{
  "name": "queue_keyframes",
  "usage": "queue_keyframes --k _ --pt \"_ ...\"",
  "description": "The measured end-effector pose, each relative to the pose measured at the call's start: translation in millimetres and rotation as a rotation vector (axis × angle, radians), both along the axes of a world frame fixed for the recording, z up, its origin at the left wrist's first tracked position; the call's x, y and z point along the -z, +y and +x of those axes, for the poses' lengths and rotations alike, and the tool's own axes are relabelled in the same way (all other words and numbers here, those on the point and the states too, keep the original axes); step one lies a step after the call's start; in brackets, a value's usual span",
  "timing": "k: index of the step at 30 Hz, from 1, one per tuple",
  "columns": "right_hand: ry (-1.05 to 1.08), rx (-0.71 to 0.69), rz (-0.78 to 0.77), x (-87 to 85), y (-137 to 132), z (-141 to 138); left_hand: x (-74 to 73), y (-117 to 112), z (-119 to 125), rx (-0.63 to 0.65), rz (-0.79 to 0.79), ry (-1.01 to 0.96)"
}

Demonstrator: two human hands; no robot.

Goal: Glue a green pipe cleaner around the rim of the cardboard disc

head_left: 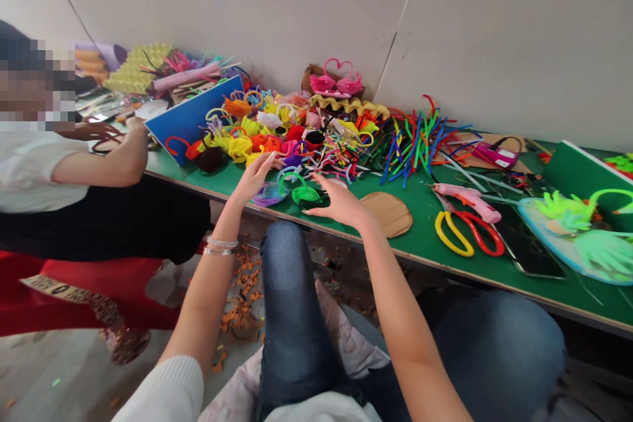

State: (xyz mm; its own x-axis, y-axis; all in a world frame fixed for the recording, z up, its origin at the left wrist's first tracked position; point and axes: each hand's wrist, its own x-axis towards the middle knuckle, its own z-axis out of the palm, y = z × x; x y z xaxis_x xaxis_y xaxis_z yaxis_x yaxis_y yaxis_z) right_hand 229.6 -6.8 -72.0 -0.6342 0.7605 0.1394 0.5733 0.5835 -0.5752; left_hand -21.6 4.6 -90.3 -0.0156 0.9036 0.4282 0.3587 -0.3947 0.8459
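My left hand is over the front edge of the green table, fingers stretched out, beside a heap of coloured pipe cleaners. Just below it lies a purple and teal coil. To its right, my right hand has thumb and fingers apart. Between my hands stands a bright green swan-like pipe-cleaner figure with a curved neck. A dark green bit lies by my right fingertips; whether they touch it I cannot tell. A round cardboard piece lies right of that hand.
Scissors with yellow and red handles, a pink glue gun and a black phone lie at the right. A finished-looking green piece on a board is beyond them. A blue panel separates a co-worker's arm at left.
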Motion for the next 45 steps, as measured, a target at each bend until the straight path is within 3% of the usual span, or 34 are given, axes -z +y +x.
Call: queue_keyframes --k 4,8,12,16,24,28,34,39,45 --pt "0.05 0.006 0.0 6.7 -7.8 11.6 1.5 -36.1 -14.4 -0.072 0.004 0.364" --pt "0.0 0.056 0.149 19.8 -14.8 2.7 17.6 -53.5 -26.0 -0.079 -0.056 0.584" --pt "-0.042 0.12 0.305 31.4 -17.9 -14.3 34.8 -50.1 -26.9 -0.121 0.017 0.635" --pt "-0.082 0.124 0.366 35.2 -16.0 -21.2 42.4 -41.9 -25.6 -0.15 0.023 0.679" --pt "-0.028 0.149 0.286 33.8 -15.9 -15.6 43.2 -25.6 -38.5 -0.05 0.049 0.569" --pt "0.018 0.163 0.256 35.9 -17.4 -10.6 42.4 -27.0 -43.2 -0.063 0.033 0.568" --pt "0.152 0.227 0.183 39.3 -18.5 -11.4 44.8 -36.1 -40.7 -0.197 0.146 0.609" --pt "0.178 0.24 0.157 45.0 -21.7 -17.0 47.2 -36.7 -44.3 -0.244 0.139 0.655" --pt "0.375 0.351 0.13 53.6 -29.8 -15.4 43.9 -37.5 -49.3 -0.547 0.14 0.658"
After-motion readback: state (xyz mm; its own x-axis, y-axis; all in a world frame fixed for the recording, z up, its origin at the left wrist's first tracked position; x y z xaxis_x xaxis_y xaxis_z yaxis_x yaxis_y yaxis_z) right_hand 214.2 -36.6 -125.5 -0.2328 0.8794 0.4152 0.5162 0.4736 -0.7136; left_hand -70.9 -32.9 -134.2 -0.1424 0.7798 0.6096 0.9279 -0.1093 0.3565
